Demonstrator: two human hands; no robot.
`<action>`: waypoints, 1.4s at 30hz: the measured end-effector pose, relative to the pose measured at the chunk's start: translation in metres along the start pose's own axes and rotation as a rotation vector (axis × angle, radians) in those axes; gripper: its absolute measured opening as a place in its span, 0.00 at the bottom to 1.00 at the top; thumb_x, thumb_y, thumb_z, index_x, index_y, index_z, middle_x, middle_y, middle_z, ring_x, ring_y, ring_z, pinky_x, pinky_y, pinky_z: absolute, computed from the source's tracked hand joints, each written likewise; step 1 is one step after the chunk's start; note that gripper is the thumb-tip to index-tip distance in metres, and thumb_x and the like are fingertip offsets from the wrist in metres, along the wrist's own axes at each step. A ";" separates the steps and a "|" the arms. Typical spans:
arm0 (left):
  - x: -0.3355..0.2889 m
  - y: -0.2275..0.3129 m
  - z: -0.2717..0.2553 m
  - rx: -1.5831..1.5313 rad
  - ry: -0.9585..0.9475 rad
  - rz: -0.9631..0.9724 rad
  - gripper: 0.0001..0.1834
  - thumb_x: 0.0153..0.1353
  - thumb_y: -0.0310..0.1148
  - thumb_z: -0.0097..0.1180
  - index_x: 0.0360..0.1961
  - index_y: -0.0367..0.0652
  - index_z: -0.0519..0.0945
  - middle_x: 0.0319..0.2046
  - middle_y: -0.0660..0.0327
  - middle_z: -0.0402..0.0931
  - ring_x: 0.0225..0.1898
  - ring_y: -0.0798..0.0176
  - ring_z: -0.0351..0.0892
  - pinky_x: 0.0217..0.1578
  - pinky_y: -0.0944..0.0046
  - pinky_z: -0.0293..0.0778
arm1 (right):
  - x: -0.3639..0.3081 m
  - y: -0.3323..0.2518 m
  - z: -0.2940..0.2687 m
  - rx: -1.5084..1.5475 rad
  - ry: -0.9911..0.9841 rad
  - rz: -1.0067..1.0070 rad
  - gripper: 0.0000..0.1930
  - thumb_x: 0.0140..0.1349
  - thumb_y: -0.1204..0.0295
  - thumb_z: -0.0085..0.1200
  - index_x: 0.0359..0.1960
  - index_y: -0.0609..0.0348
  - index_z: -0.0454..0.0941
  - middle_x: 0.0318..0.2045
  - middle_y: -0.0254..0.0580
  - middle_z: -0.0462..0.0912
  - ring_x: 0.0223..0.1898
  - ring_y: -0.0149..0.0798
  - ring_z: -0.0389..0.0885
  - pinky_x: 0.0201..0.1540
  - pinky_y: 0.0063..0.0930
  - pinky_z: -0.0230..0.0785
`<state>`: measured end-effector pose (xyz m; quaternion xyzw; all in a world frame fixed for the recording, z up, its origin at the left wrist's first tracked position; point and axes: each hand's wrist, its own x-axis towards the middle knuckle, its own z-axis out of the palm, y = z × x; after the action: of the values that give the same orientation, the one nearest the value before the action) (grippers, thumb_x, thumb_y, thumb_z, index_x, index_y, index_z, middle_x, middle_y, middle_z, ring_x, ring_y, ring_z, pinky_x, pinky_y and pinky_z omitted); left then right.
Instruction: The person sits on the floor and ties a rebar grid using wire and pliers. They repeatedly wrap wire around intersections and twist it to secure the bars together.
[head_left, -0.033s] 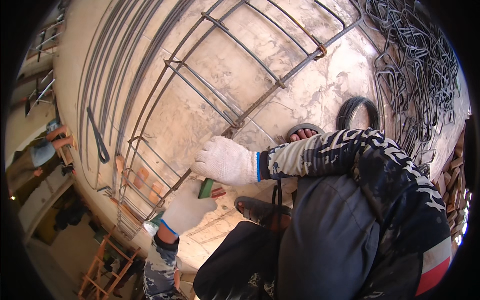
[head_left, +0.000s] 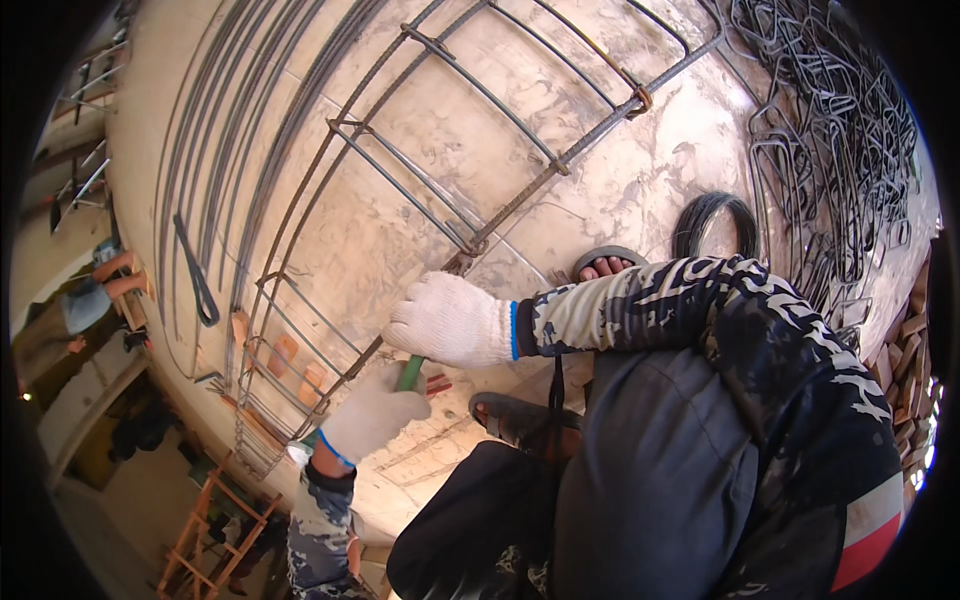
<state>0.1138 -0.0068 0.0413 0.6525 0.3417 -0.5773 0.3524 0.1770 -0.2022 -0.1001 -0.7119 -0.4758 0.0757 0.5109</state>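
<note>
A long rebar cage point(head_left: 520, 200), ribbed bars with square stirrups tied across them, runs diagonally over the floor. My right hand point(head_left: 450, 320), in a white knit glove, is closed at the cage's near bar; whatever its fingers grip is hidden under the glove. Just below it, my left hand point(head_left: 372, 418), gloved too and slightly blurred, wraps round a green handle point(head_left: 411, 373). The head of that tool is out of sight between the hands. Beside the left fingers, a red-handled tool point(head_left: 438, 385) shows in part.
A coil of thin wire point(head_left: 715, 228) lies near my sandalled foot point(head_left: 608, 262). Bent stirrups point(head_left: 820, 130) pile up at right. Loose long bars point(head_left: 240, 110) and a dark looped tool point(head_left: 196, 275) lie at left. Beyond stand a wooden frame point(head_left: 215, 535) and another person point(head_left: 85, 305).
My left hand has shifted slightly left, and the green handle stands a little more upright. My right hand has barely moved.
</note>
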 end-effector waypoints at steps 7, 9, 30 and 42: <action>0.007 -0.008 0.012 0.275 0.222 0.377 0.35 0.60 0.39 0.79 0.64 0.32 0.79 0.43 0.47 0.87 0.45 0.38 0.88 0.46 0.47 0.82 | 0.009 0.001 0.032 -0.100 -0.264 0.084 0.07 0.58 0.66 0.66 0.29 0.54 0.85 0.29 0.45 0.89 0.31 0.52 0.91 0.32 0.49 0.77; -0.015 0.015 0.025 0.566 0.589 0.496 0.43 0.55 0.39 0.83 0.69 0.31 0.77 0.49 0.46 0.86 0.49 0.40 0.87 0.50 0.48 0.82 | 0.029 0.001 0.035 -0.137 -0.235 0.138 0.06 0.58 0.67 0.66 0.31 0.55 0.86 0.30 0.45 0.89 0.32 0.52 0.92 0.33 0.48 0.78; 0.036 -0.022 0.029 0.162 0.283 0.313 0.27 0.55 0.32 0.75 0.55 0.32 0.82 0.44 0.41 0.88 0.48 0.38 0.90 0.48 0.49 0.84 | 0.004 0.013 0.050 -0.015 -0.270 0.017 0.08 0.57 0.62 0.67 0.28 0.51 0.90 0.28 0.41 0.90 0.36 0.51 0.93 0.40 0.45 0.82; -0.008 0.046 0.060 0.626 0.699 0.094 0.22 0.66 0.43 0.73 0.50 0.34 0.86 0.44 0.39 0.90 0.49 0.31 0.89 0.49 0.40 0.84 | 0.017 -0.007 0.010 0.009 -0.180 0.130 0.11 0.54 0.62 0.71 0.32 0.54 0.89 0.29 0.44 0.90 0.36 0.53 0.94 0.38 0.47 0.85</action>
<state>0.1214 -0.0825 0.0467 0.8974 0.2195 -0.3818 0.0281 0.1753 -0.1826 -0.0926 -0.7293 -0.4721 0.1746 0.4635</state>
